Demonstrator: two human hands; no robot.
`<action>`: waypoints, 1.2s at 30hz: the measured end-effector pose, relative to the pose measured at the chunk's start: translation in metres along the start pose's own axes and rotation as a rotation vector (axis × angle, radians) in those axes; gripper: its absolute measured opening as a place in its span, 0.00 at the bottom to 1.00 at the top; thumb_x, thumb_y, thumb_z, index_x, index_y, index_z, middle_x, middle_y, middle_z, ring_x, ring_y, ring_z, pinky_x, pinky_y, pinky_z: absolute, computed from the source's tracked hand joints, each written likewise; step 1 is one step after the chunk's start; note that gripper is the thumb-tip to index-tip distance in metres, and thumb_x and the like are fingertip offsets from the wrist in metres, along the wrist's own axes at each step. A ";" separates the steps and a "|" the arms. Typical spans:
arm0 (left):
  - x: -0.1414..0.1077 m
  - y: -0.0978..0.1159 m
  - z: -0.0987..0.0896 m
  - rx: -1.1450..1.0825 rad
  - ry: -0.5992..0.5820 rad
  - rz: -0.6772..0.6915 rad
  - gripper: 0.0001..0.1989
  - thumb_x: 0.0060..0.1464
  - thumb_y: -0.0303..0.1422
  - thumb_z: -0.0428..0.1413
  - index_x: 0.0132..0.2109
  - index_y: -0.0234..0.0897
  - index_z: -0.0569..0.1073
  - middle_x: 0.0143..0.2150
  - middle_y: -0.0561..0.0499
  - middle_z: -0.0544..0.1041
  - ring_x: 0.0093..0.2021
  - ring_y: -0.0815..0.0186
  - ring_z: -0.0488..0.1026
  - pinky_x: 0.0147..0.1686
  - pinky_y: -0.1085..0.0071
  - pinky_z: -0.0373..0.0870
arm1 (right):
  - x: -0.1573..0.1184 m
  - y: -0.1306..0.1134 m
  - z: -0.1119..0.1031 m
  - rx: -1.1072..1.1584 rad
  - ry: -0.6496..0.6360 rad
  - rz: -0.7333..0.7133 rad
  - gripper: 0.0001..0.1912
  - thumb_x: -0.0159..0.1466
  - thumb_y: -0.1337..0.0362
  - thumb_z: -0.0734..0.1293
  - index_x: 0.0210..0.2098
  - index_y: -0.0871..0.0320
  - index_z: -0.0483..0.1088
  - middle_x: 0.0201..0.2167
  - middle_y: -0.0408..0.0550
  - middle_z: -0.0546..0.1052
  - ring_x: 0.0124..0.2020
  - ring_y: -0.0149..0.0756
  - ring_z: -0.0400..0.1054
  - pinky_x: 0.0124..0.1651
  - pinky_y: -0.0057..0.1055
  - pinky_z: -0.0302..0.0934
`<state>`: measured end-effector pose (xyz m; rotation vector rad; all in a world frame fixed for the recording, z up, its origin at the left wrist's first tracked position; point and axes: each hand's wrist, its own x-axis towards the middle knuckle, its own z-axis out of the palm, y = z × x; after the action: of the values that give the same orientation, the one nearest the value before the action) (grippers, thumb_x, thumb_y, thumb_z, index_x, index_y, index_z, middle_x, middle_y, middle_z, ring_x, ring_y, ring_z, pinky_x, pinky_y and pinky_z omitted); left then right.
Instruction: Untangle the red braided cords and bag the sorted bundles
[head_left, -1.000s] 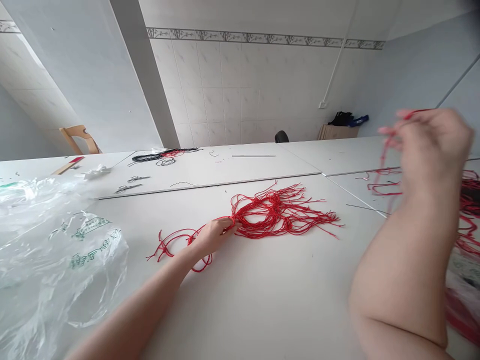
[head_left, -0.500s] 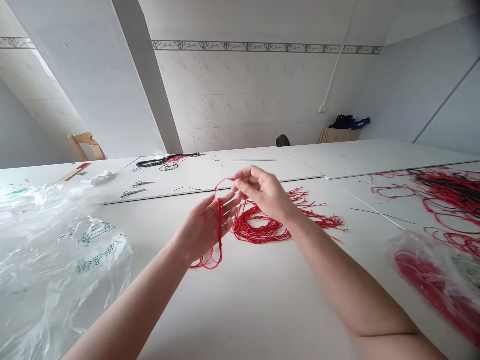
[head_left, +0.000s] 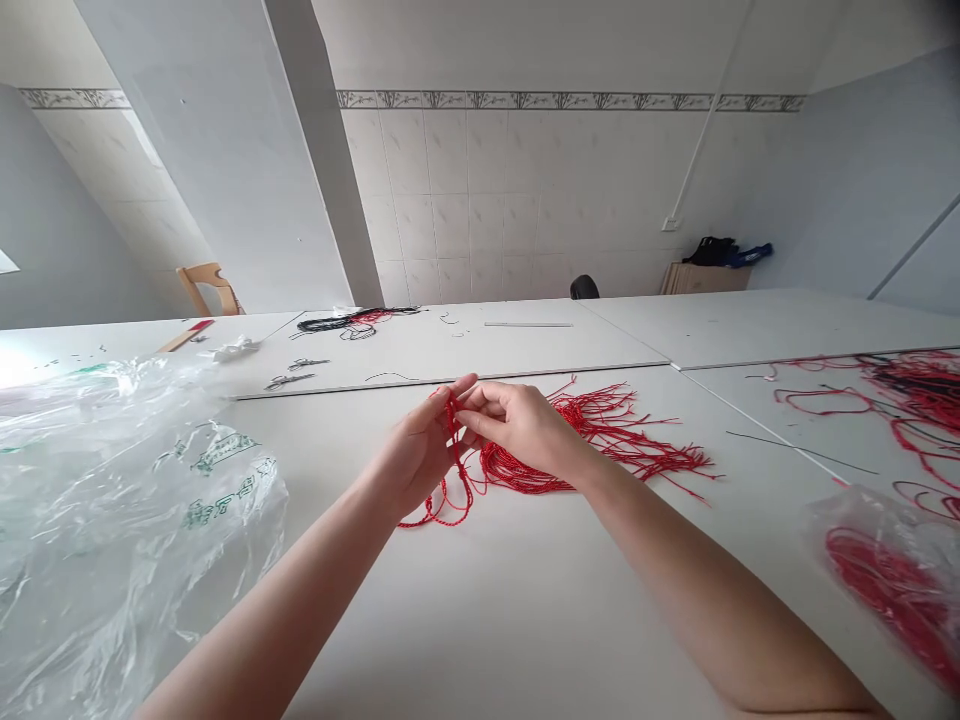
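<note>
A thin red braided cord [head_left: 459,470] hangs from my left hand [head_left: 414,455], pinched between its thumb and fingers. Its lower loops rest on the white table [head_left: 480,610]. My right hand [head_left: 517,425] meets the left at the fingertips, its thumb and index finger closed on the same cord; the exact grip is partly hidden. Just behind the right hand lies a coiled bundle of red cords [head_left: 525,478], with loose ends fanned out to the right.
Crumpled clear plastic bags [head_left: 135,530] cover the left side. Scissors [head_left: 291,380] and black cords [head_left: 337,322] lie farther back. On the right are a bag of red cord [head_left: 885,580] and a red-black cord pile [head_left: 922,390]. A thin strip [head_left: 529,324] lies at the back.
My left hand has gone from open fingers with the cord draped over them to a pinch. My right hand has come down against it. The view has shifted slightly left.
</note>
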<state>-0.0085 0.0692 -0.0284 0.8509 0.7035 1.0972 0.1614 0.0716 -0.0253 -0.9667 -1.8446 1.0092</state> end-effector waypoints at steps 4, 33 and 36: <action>0.000 -0.003 -0.002 0.017 -0.118 -0.021 0.08 0.66 0.35 0.58 0.46 0.40 0.81 0.50 0.47 0.79 0.55 0.61 0.74 0.55 0.64 0.74 | 0.006 0.007 -0.005 0.141 0.110 -0.041 0.15 0.65 0.49 0.72 0.35 0.54 0.72 0.31 0.47 0.80 0.35 0.41 0.77 0.38 0.37 0.72; -0.004 0.003 0.004 -0.008 0.006 0.013 0.13 0.67 0.36 0.55 0.51 0.41 0.82 0.57 0.47 0.76 0.64 0.55 0.66 0.56 0.64 0.72 | -0.001 -0.004 0.003 -0.155 0.121 -0.061 0.15 0.69 0.54 0.66 0.29 0.56 0.69 0.24 0.41 0.71 0.23 0.29 0.59 0.27 0.29 0.51; -0.005 0.004 0.005 0.010 0.014 0.015 0.13 0.67 0.37 0.55 0.51 0.41 0.83 0.55 0.47 0.77 0.62 0.56 0.67 0.52 0.66 0.73 | -0.002 -0.006 0.005 -0.099 0.058 -0.046 0.14 0.69 0.54 0.66 0.30 0.56 0.69 0.25 0.40 0.70 0.24 0.29 0.60 0.28 0.29 0.52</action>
<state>-0.0076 0.0640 -0.0216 0.8588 0.7162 1.1146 0.1564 0.0661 -0.0229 -0.9966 -1.8745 0.8602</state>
